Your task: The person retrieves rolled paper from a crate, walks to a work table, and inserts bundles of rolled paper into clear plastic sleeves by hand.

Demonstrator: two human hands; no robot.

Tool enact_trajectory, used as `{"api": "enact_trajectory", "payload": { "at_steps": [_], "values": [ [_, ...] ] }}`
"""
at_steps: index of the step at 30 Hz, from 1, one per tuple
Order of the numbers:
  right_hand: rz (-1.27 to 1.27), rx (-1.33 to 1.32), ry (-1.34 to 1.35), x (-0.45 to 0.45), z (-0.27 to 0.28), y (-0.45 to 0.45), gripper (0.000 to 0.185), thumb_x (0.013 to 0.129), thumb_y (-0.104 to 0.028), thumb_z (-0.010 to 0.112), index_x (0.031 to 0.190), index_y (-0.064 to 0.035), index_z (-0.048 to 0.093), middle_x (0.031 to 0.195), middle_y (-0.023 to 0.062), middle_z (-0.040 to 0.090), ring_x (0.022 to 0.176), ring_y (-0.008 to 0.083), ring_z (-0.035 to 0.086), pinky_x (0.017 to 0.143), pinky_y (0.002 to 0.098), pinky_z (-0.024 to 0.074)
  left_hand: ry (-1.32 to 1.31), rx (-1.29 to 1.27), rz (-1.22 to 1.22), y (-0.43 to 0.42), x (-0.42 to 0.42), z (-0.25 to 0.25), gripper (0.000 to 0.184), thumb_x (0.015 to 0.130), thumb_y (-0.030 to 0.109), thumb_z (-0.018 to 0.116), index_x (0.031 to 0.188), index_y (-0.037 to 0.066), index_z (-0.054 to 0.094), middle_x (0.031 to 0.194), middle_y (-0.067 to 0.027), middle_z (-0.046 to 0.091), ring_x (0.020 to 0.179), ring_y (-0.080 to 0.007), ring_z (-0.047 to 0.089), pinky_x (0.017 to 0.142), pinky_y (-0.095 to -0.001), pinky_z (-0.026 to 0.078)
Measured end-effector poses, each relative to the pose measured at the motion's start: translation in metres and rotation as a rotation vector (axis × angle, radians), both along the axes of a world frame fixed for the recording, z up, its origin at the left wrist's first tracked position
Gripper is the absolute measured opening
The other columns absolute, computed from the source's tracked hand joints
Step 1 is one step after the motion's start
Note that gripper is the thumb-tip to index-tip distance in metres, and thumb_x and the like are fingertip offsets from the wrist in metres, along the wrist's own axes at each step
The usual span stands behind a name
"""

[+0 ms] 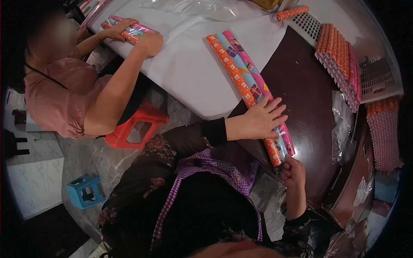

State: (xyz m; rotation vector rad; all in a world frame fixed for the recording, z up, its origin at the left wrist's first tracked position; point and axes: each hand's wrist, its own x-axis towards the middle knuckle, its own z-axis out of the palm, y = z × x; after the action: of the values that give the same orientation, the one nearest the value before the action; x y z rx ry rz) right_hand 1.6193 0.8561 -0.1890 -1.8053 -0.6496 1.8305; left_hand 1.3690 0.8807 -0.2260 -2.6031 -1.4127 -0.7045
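Observation:
Three long rolls lie side by side across the white sheet and the dark table: an orange patterned roll (232,71), a light blue roll (241,66) and a pink roll (251,64). My left hand (256,120) rests flat across their lower part, fingers spread. At the near end of the rolls, my right hand (293,172) has its fingers curled together beside clear film. How much film those fingers grip is too small to tell.
A co-worker (73,90) at the left handles wrapped rolls (134,32). Stacked orange and pink rolls (337,60) stand at the right near a white basket (378,79). Clear plastic film (341,129) lies on the table's right side. A red stool (137,127) and blue stool (85,191) are on the floor.

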Motion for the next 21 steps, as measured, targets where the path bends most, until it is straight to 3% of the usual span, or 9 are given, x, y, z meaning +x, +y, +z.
{"api": "enact_trajectory", "payload": {
  "at_steps": [5, 9, 12, 14, 15, 17, 18, 20, 21],
  "values": [
    [-0.053, -0.121, 0.118, 0.008, -0.012, 0.005, 0.015, 0.089, -0.018, 0.061, 0.084, -0.0100, 0.049, 0.059, -0.0021, 0.044, 0.039, 0.0072, 0.031, 0.037, 0.0246, 0.0234, -0.004, 0.004, -0.009, 0.001, 0.000, -0.004, 0.066, 0.086, 0.053, 0.053, 0.134, 0.008, 0.052, 0.141, -0.0174, 0.045, 0.137, -0.0373, 0.031, 0.111, -0.0607, 0.015],
    [-0.139, -0.186, 0.168, 0.005, -0.012, 0.003, 0.019, 0.091, -0.019, 0.060, 0.079, -0.0108, 0.048, 0.057, -0.0029, 0.042, 0.039, 0.0077, 0.031, 0.037, 0.0258, 0.0237, 0.053, -0.031, -0.019, 0.003, -0.002, -0.004, 0.064, 0.088, 0.054, 0.049, 0.134, 0.010, 0.052, 0.143, -0.0161, 0.043, 0.138, -0.0372, 0.029, 0.112, -0.0589, 0.014],
    [-0.001, -0.080, 0.146, 0.009, 0.001, -0.005, 0.019, 0.091, -0.023, 0.061, 0.081, -0.0082, 0.053, 0.058, -0.0017, 0.047, 0.040, 0.0086, 0.034, 0.038, 0.0258, 0.0256, 0.059, -0.052, -0.013, 0.004, -0.002, -0.002, 0.063, 0.088, 0.053, 0.049, 0.133, 0.009, 0.052, 0.143, -0.0159, 0.043, 0.138, -0.0363, 0.029, 0.112, -0.0578, 0.016],
    [0.438, 0.305, -0.377, 0.017, 0.007, -0.008, 0.026, 0.088, -0.025, 0.066, 0.087, -0.0006, 0.058, 0.058, 0.0017, 0.055, 0.042, 0.0125, 0.045, 0.041, 0.0266, 0.0365, 0.080, -0.053, -0.019, 0.006, -0.002, -0.003, 0.063, 0.088, 0.053, 0.050, 0.133, 0.009, 0.052, 0.144, -0.0158, 0.043, 0.138, -0.0358, 0.030, 0.112, -0.0575, 0.016],
    [0.432, 0.298, -0.376, 0.017, 0.015, -0.010, 0.026, 0.088, -0.025, 0.066, 0.087, -0.0006, 0.058, 0.058, 0.0017, 0.055, 0.042, 0.0125, 0.045, 0.041, 0.0266, 0.0365, 0.077, -0.055, -0.017, 0.006, -0.002, -0.002, 0.063, 0.088, 0.053, 0.050, 0.133, 0.009, 0.051, 0.144, -0.0157, 0.043, 0.138, -0.0355, 0.030, 0.112, -0.0574, 0.017],
    [0.501, 0.652, -0.751, 0.014, 0.031, -0.020, 0.050, 0.080, -0.029, 0.075, 0.110, 0.0063, 0.056, 0.088, 0.0144, 0.066, 0.073, 0.0244, 0.063, 0.065, 0.0340, 0.0511, 0.067, -0.069, -0.021, 0.004, -0.002, -0.003, 0.063, 0.088, 0.053, 0.051, 0.134, 0.010, 0.051, 0.144, -0.0157, 0.043, 0.138, -0.0352, 0.030, 0.112, -0.0573, 0.017],
    [0.501, 0.644, -0.755, 0.015, 0.034, -0.022, 0.050, 0.080, -0.029, 0.075, 0.110, 0.0063, 0.056, 0.088, 0.0144, 0.066, 0.073, 0.0244, 0.063, 0.065, 0.0340, 0.0511, 0.064, -0.063, -0.018, 0.005, -0.002, -0.003, 0.063, 0.087, 0.053, 0.051, 0.134, 0.009, 0.051, 0.143, -0.0155, 0.043, 0.138, -0.0350, 0.031, 0.112, -0.0573, 0.017],
    [0.923, 1.244, -1.233, 0.016, 0.036, -0.024, 0.080, 0.070, -0.030, 0.081, 0.129, 0.0077, 0.042, 0.123, 0.0227, 0.054, 0.113, 0.0366, 0.053, 0.093, 0.0437, 0.0446, 0.063, -0.052, -0.013, 0.006, 0.000, -0.003, 0.063, 0.087, 0.052, 0.052, 0.133, 0.009, 0.051, 0.143, -0.0154, 0.044, 0.138, -0.0347, 0.031, 0.112, -0.0573, 0.017],
    [0.923, 1.247, -1.232, 0.013, 0.036, -0.027, 0.080, 0.070, -0.030, 0.081, 0.129, 0.0077, 0.042, 0.123, 0.0227, 0.054, 0.113, 0.0366, 0.053, 0.093, 0.0437, 0.0446, 0.059, -0.049, -0.016, 0.006, 0.000, -0.004, 0.063, 0.087, 0.053, 0.052, 0.133, 0.009, 0.051, 0.143, -0.0151, 0.044, 0.138, -0.0347, 0.032, 0.112, -0.0572, 0.017]
  ]
}}
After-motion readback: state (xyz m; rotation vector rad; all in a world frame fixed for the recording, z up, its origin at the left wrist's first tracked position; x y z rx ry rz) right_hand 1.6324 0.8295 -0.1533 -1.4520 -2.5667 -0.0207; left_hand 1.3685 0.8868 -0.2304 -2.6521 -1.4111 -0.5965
